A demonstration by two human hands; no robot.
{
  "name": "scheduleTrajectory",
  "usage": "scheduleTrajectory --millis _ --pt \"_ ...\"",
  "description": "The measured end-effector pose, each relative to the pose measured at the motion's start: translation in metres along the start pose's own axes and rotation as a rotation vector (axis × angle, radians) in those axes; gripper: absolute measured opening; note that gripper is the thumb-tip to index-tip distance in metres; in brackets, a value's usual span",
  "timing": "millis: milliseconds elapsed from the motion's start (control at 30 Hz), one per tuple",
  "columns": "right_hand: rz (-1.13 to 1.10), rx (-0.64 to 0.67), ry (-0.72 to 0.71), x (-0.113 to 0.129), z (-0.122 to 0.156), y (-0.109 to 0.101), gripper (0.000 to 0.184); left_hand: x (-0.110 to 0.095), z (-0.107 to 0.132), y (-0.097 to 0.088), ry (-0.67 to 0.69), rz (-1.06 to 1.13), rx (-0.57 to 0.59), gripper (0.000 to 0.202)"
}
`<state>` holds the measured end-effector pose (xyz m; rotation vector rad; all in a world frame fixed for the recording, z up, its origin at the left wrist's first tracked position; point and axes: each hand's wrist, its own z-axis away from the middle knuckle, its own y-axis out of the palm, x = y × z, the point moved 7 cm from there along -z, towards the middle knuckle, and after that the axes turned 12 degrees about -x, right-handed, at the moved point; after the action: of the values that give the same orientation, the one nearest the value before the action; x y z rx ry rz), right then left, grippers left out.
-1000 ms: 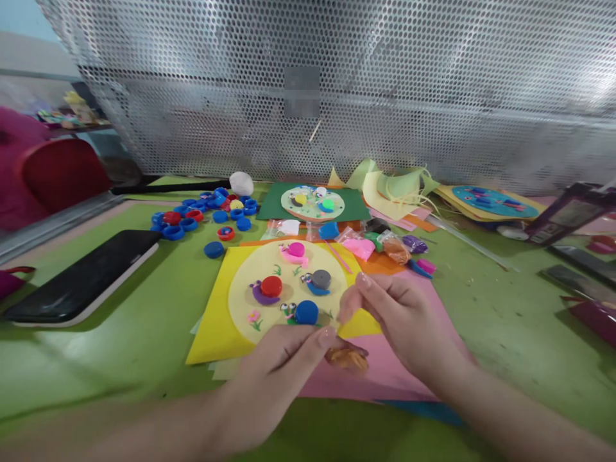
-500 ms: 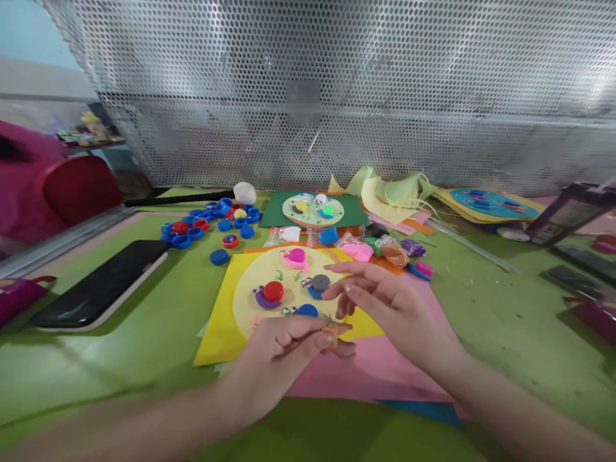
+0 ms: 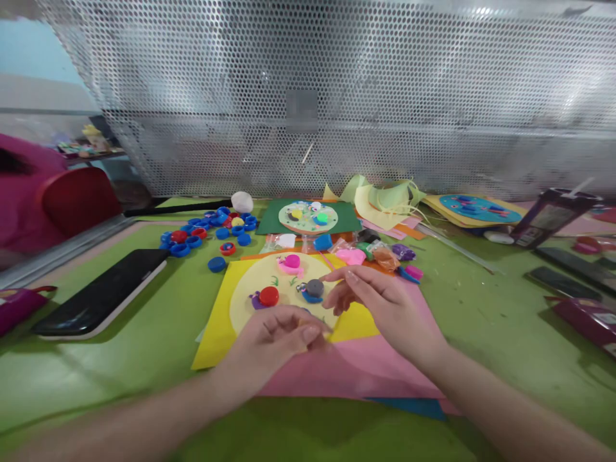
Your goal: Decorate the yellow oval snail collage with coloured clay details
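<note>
I am seeing two bare hands hanging close together over a green table (image 3: 486,359). The left hand (image 3: 276,339) is curling inward, its thumb and fingertips coming near each other in a blur, so I cannot tell if it is pinching something. The right hand (image 3: 385,301) is bending its fingers loosely, with the thumb lying close to the first finger, and I cannot tell if anything tiny is sitting in there.

A small snail with a round grey cap for a shell and a blue body (image 3: 314,289) is sitting just past the right fingertips. A snail with a red cap and a purple body (image 3: 269,296) is resting just behind the left hand. A bright pink snail (image 3: 291,262) is lying farther back, past both hands. All three are sitting on a round, cream-coloured paper (image 3: 248,279), which is lying on a bright yellow sheet (image 3: 212,340) behind and under the hands. A pink paper sheet (image 3: 375,369) is showing right below the fingers.

Past the right hand, a clear bag of orange-brown clay (image 3: 385,256) is lying near a lump of pink clay (image 3: 350,256). Well past the left hand, lots of blue plastic caps (image 3: 180,249) are sitting in a heap.
</note>
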<state>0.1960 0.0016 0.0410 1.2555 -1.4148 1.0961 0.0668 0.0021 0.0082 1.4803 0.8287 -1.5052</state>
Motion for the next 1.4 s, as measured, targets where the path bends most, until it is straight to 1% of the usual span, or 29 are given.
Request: scheduleTrajectory --millis 133,200,233,300,367,433,467,500,567,667,767,833,900,1000,1067,1133,1200,1233,1333,1367,1400 --pt "0.002 -0.045 -0.030 0.001 -0.004 -0.006 0.022 -0.002 -0.001 -0.007 -0.048 -0.068 -0.050 0.026" --pt "0.058 -0.077 -0.077 0.001 -0.006 -0.009 0.021 -0.004 -0.004 -0.013 -0.021 -0.075 -0.088 0.025" --pt "0.115 -0.089 -0.118 0.003 -0.006 -0.010 0.021 -0.005 -0.006 -0.015 0.002 -0.043 -0.098 0.026" --pt "0.276 -0.080 -0.256 0.008 -0.003 -0.009 0.020 -0.006 -0.010 -0.017 0.025 0.076 -0.081 0.034" --pt "0.456 -0.004 -0.445 0.015 0.003 0.000 0.025 -0.005 -0.015 -0.016 0.023 0.200 -0.054 0.042" --pt "0.596 0.095 -0.623 0.018 0.013 0.012 0.037 -0.004 -0.019 -0.017 0.014 0.262 -0.062 0.040" --pt "0.645 0.127 -0.678 0.018 0.016 0.017 0.043 -0.003 -0.020 -0.017 0.013 0.263 -0.074 0.035" --pt "0.681 0.143 -0.703 0.017 0.019 0.021 0.049 -0.002 -0.020 -0.018 0.016 0.251 -0.090 0.029" --pt "0.721 0.137 -0.688 0.012 0.020 0.023 0.057 -0.001 -0.020 -0.020 0.018 0.196 -0.107 0.023" --pt "0.725 0.083 -0.610 0.006 0.018 0.019 0.060 -0.001 -0.017 -0.023 0.015 0.123 -0.122 0.029" --pt "0.708 0.054 -0.580 0.005 0.015 0.015 0.054 -0.003 -0.014 -0.024 -0.005 0.068 -0.116 0.048" --pt "0.704 0.091 -0.623 0.006 0.016 0.018 0.048 -0.004 -0.013 -0.024 -0.036 -0.005 -0.109 0.065" --pt "0.690 0.126 -0.709 0.008 0.018 0.023 0.040 -0.003 -0.013 -0.023 -0.072 -0.077 -0.087 0.077" --pt "0.637 0.116 -0.841 0.012 0.023 0.028 0.023 0.000 -0.009 -0.016 -0.106 -0.112 0.028 0.085" --pt "0.617 0.090 -0.883 0.013 0.025 0.028 0.015 0.001 -0.005 -0.012 -0.094 -0.115 0.104 0.083" --pt "0.614 0.064 -0.898 0.017 0.027 0.026 0.012 -0.003 -0.001 -0.014 -0.056 -0.215 0.105 0.076" --pt "0.628 0.024 -0.897 0.022 0.029 0.021 0.011 -0.013 0.001 -0.021 0.022 -0.434 0.075 0.072" --pt "0.640 -0.005 -0.892 0.026 0.029 0.018 0.011 -0.020 0.001 -0.024 0.089 -0.565 0.072 0.072" --pt "0.712 -0.072 -0.826 0.030 0.024 0.008 0.011 -0.040 -0.004 -0.034 0.365 -0.990 0.145 0.079" --pt "0.743 -0.082 -0.779 0.028 0.020 0.004 0.012 -0.040 -0.008 -0.040 0.416 -1.136 0.178 0.086" --pt "0.774 -0.083 -0.711 0.023 0.015 0.000 0.013 -0.033 -0.013 -0.048 0.386 -1.254 0.242 0.099"
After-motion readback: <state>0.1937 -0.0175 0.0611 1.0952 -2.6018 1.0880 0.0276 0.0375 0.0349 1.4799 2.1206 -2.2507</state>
